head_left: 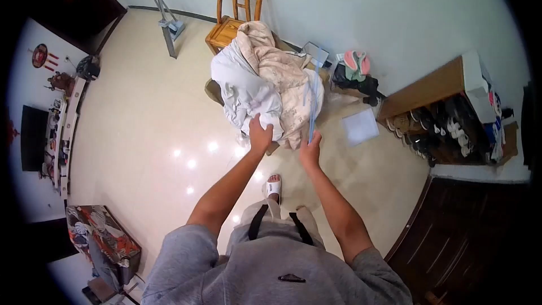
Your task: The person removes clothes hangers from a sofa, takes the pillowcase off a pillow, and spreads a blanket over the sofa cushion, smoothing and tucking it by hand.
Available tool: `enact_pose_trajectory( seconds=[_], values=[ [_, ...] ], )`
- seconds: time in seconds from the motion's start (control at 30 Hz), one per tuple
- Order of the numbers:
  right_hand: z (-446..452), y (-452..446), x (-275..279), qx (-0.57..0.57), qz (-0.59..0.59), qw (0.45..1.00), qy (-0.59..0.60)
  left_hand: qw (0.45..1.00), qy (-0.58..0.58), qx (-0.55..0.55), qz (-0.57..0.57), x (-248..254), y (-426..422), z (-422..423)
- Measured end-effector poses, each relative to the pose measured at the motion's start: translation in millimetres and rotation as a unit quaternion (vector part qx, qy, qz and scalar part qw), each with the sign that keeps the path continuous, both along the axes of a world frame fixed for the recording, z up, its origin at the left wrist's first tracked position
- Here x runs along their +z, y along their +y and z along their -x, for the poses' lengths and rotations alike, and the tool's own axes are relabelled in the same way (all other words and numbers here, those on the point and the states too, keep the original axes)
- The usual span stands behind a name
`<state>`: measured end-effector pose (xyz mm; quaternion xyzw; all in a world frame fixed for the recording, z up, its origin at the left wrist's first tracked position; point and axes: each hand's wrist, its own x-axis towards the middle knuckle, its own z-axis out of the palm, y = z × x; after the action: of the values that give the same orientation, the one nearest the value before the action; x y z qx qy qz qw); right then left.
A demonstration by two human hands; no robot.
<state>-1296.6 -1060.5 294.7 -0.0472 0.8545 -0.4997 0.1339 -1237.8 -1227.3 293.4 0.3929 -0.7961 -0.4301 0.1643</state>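
A floral quilt (291, 82) and a white sheet (244, 78) lie bunched together straight ahead of the person, on the far side of both hands and just in front of a wooden chair (226, 29). The heap's long axis runs roughly near to far, its near edge toward the wrists. The white sheet makes up its left side, the floral cloth its right. The left hand (261, 137) is nearer the sheet: its fingers are partly spread against the near folds, thumb apart, and whether they pinch the cloth cannot be told. The right hand (310, 151), beside the quilt's near right edge, is curled closed around light-blue strips (312, 107) that stretch away from it along the quilt's right side.

No brand or writing can be read: the marks on the white slide sandal (274, 187) and the dark shirt tag (291, 278) are too small.
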Motion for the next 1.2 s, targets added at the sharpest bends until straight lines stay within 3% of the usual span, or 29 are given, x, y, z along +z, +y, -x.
enact_pose_trajectory(
  seconds=[0.07,0.2,0.33,0.5,0.7,0.83,0.87,1.03,1.2],
  values=[
    [21,-14,-21,0.077,-0.068,0.991,-0.083,0.999,-0.013,-0.002,-0.030,-24,-5,10],
    [72,-64,-86,0.110,-0.074,0.986,-0.103,0.997,-0.038,-0.054,-0.037,-75,-29,41],
    [118,-107,-180,0.176,-0.132,0.971,-0.090,0.995,-0.033,-0.088,-0.032,-157,-40,82],
    [144,-111,-282,0.222,-0.126,0.966,0.029,0.993,-0.082,-0.086,-0.018,-235,-38,98],
    [138,-85,-238,0.222,-0.064,0.973,0.023,0.996,-0.079,0.017,-0.036,-187,-21,99],
    [129,-87,-190,0.308,-0.061,0.948,0.050,0.991,-0.115,-0.047,0.039,-134,-29,96],
    [126,-92,-175,0.333,-0.047,0.942,0.011,0.986,-0.134,-0.065,0.071,-118,-33,91],
    [96,-127,-86,0.442,-0.121,0.888,0.035,0.976,-0.157,-0.057,0.141,-55,-41,44],
    [24,-151,-9,0.576,-0.108,0.802,0.118,0.975,-0.140,0.056,0.166,11,-36,-46]
  ],
)
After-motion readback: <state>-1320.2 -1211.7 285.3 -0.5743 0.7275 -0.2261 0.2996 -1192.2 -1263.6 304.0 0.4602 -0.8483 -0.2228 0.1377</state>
